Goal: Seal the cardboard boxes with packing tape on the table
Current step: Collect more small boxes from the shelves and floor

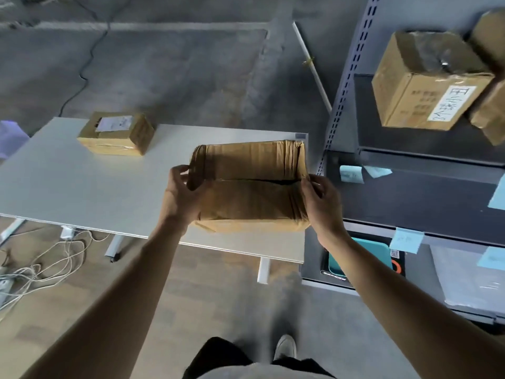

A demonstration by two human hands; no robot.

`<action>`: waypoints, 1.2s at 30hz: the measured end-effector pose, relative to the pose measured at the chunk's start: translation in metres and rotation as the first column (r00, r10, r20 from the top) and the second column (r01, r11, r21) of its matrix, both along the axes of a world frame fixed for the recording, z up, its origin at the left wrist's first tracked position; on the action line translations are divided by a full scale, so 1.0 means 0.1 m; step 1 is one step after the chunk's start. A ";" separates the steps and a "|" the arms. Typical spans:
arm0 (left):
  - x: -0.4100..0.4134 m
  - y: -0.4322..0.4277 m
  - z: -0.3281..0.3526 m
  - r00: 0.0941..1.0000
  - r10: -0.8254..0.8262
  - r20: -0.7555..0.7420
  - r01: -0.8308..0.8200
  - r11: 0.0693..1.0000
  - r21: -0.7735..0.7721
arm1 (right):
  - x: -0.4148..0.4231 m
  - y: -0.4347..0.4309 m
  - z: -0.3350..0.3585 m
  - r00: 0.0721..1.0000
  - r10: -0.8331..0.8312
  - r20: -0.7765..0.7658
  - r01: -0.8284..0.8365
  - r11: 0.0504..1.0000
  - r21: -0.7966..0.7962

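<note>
Head view: left grip (pixel 181 187) and right grip (pixel 321 203), fingers curled, clasp the two ends of the large cardboard box (pixel 251 187) at the counter's (pixel 68 181) near right corner. Risk: its centre seam gapes and the flaps may spring up; a nudge could send it off the edge. Count: two boxes on the counter, the small labelled box (pixel 117 134) at far left; at least three shelf boxes (pixel 426 83) on the rack (pixel 345 77); no packing tape in sight.

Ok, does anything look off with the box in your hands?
Yes. The held box is crumpled and wrinkled at both ends, and its top seam gapes open, dark, toward the right hand. The left hand grips the opposite end.
</note>
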State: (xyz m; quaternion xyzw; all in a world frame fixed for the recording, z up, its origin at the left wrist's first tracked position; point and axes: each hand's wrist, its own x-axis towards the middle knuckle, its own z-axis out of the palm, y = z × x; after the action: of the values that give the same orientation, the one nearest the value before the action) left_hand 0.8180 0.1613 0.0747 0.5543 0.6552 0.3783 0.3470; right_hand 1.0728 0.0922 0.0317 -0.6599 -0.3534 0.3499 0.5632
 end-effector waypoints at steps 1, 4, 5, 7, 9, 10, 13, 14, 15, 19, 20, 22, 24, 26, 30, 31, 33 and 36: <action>-0.04 0.11 0.02 1.000 -0.001 0.008 0.001 1.000 -0.004 | -0.03 0.10 0.01 1.000 0.007 -0.005 -0.007 1.000 0.003; -0.17 0.49 0.03 0.999 -0.013 0.038 0.014 1.000 -0.026 | -0.15 0.45 0.05 1.000 0.029 -0.007 -0.029 1.000 0.005; -0.20 0.63 0.02 0.999 -0.017 0.044 0.018 0.999 -0.034 | -0.19 0.56 0.06 1.000 0.023 0.007 -0.023 1.000 0.006; -0.27 0.89 0.01 0.998 -0.032 0.062 0.034 0.999 -0.036 | -0.28 0.79 0.09 1.000 -0.002 0.027 0.002 1.000 0.006; -0.36 1.19 -0.01 0.995 -0.044 0.087 0.048 0.998 -0.040 | -0.41 1.06 0.09 0.999 -0.030 0.043 0.030 1.000 -0.002; -0.41 1.31 -0.01 0.995 -0.050 0.088 0.054 0.998 -0.042 | -0.47 1.17 0.09 0.998 -0.043 0.054 0.043 0.999 -0.006; -0.58 1.74 -0.01 0.994 -0.083 0.065 0.085 0.996 -0.036 | -0.69 1.55 0.08 0.993 -0.088 0.073 0.091 0.995 -0.041; -0.63 1.85 0.00 0.995 -0.091 0.052 0.093 0.995 -0.038 | -0.76 1.64 0.09 0.993 -0.093 0.068 0.097 0.994 -0.055; -0.71 1.99 0.00 0.994 -0.099 0.044 0.101 0.994 -0.044 | -0.85 1.76 0.10 0.993 -0.098 0.065 0.102 0.992 -0.068; -1.03 2.61 0.00 0.987 -0.158 -0.035 0.156 0.987 -0.050 | -1.24 2.27 0.16 0.994 -0.104 0.016 0.105 0.990 -0.090; -1.11 2.75 -0.01 0.984 -0.161 -0.072 0.157 0.986 -0.052 | -1.32 2.38 0.17 0.995 -0.101 0.002 0.101 0.990 -0.095; -1.25 3.03 -0.06 0.980 -0.169 -0.107 0.162 0.984 -0.068 | -1.47 2.62 0.15 0.995 -0.099 -0.004 0.098 0.990 -0.106; -1.38 3.27 -0.12 0.977 -0.181 -0.118 0.171 0.982 -0.085 | -1.58 2.85 0.11 0.996 -0.089 0.024 0.091 0.988 -0.122; -1.48 3.47 -0.18 0.971 -0.204 -0.126 0.190 0.975 -0.114 | -1.67 3.03 0.06 0.996 -0.081 0.028 0.084 0.987 -0.141; -1.62 3.77 -0.30 0.952 -0.258 -0.164 0.234 0.960 -0.153 | -1.83 3.31 0.00 0.998 -0.066 0.022 0.068 0.985 -0.160; -1.64 3.83 -0.32 0.948 -0.272 -0.164 0.248 0.957 -0.153 | -1.86 3.37 -0.02 0.998 -0.063 0.025 0.066 0.985 -0.161; -1.66 3.95 -0.35 0.942 -0.296 -0.162 0.273 0.950 -0.150 | -1.89 3.49 -0.03 0.997 -0.070 0.022 0.073 0.984 -0.162; -1.66 4.07 -0.39 0.930 -0.318 -0.183 0.297 0.946 -0.134 | -1.93 3.61 -0.03 0.996 -0.076 0.043 0.083 0.980 -0.179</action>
State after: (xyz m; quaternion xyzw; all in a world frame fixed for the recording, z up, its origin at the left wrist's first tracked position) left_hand 0.6518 0.5688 0.0353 0.6668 0.6109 0.2265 0.3618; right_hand 0.8794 0.4532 0.0285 -0.7281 -0.3035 0.3459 0.5081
